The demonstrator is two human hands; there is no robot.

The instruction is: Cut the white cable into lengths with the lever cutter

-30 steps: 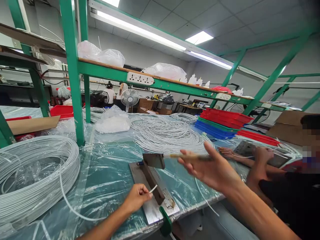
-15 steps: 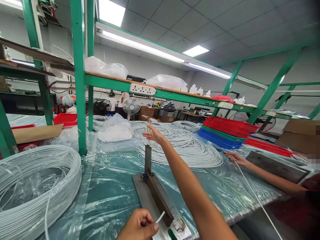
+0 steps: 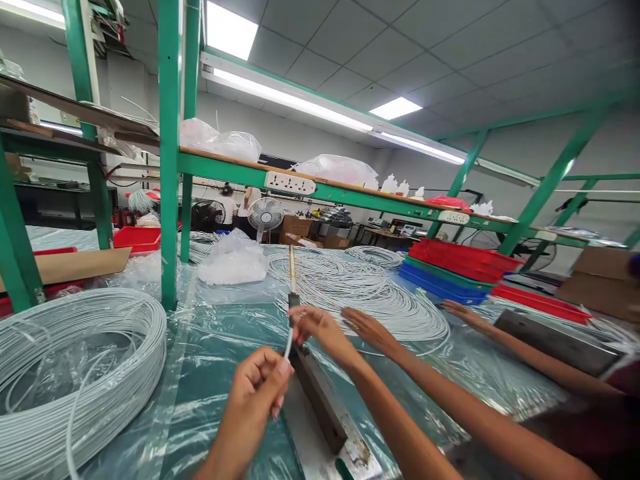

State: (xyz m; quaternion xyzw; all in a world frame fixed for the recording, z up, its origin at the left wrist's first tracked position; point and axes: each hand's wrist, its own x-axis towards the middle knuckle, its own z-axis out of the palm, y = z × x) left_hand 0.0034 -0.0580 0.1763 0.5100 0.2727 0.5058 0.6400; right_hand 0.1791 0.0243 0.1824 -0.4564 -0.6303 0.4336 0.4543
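Observation:
My left hand [image 3: 257, 390] pinches a thin white cable [image 3: 289, 343] near its end, with the cable pointing upward. My right hand [image 3: 323, 333] has its fingers bent around the upper part of that cable, beside the upright post of a metal fixture [image 3: 320, 403]. The fingertips partly hide the post and the cable's end. A slim, light-coloured rod [image 3: 293, 270] rises from the top of the post. The fixture's flat base rests on the plastic-covered table [image 3: 215, 400].
A big coil of white cable [image 3: 150, 333] lies left, and looser coils [image 3: 360, 287] spread behind the fixture. A co-worker's two hands [image 3: 373, 330] reach in from the right. Stacked red and blue trays [image 3: 455, 267] stand back right. A green shelf post [image 3: 169, 200] rises left.
My right hand has come down from the rod to the cable. My left hand has lifted the cable end up to the post. A second co-worker's arm has come in, and the co-worker's cable is no longer visible.

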